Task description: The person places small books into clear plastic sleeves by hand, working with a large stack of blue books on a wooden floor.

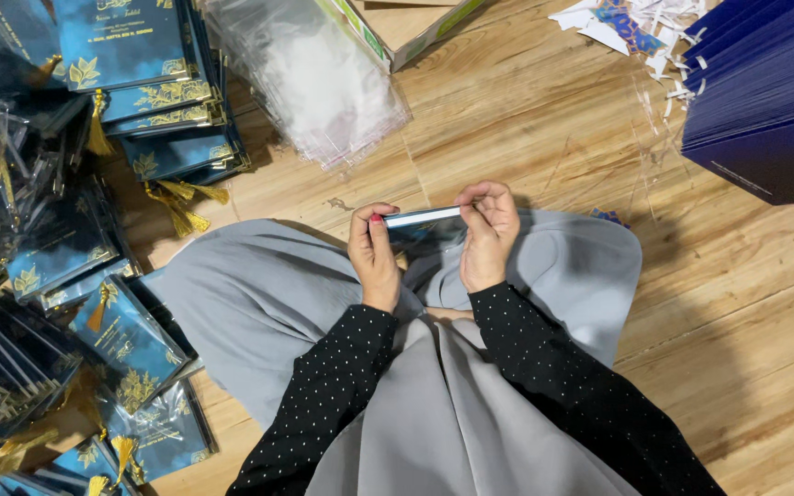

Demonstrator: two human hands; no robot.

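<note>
while she sits on the wooden plank floor [526,119] with grey cloth spread over her lap, the person holds a slim dark blue card in a clear plastic sleeve [423,218] edge-on between both hands, just above her knees. the left hand [372,253] pinches its left end, thumb and fingers closed around it; the right hand [487,234] is curled over the right end, fingertips pressing along the top edge. both wrists are bent inward, forearms in black dotted sleeves angled together. it looks like the sealing step of sleeving one card, and i'd judge the next move calls for a firm, even press along that edge without creasing the plastic. finished blue cards with gold leaf print and yellow tassels [130,340] lie heaped to her left, a stack of empty clear plastic sleeves [310,78] lies ahead, and a pile of plain navy cards [765,101] sits well apart on the right
</note>
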